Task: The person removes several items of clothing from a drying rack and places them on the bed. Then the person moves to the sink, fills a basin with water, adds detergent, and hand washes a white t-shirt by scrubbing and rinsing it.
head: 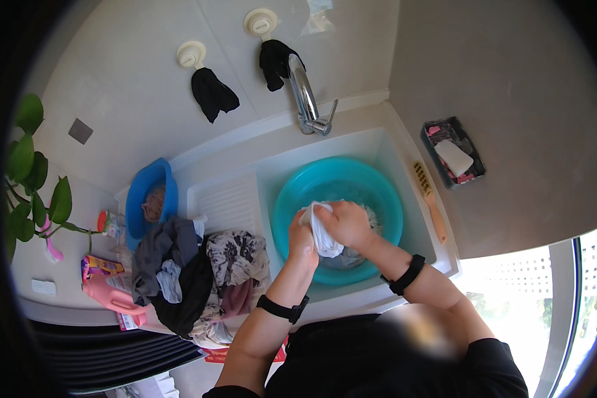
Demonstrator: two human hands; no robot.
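A wet white cloth garment is bunched between my two hands above a turquoise plastic basin. My left hand grips its left side, and my right hand holds it from the right with the fingers curled over its top. Below them, cloudy water fills part of the basin. More pale fabric lies in that water, partly hidden by my hands. The basin stands inside a white sink.
A chrome faucet rises behind the basin. Along the right rim lies a wooden-handled brush, below a wall-mounted soap dish. Piled clothes cover much of the left washboard, beside a blue basin and a pink jug.
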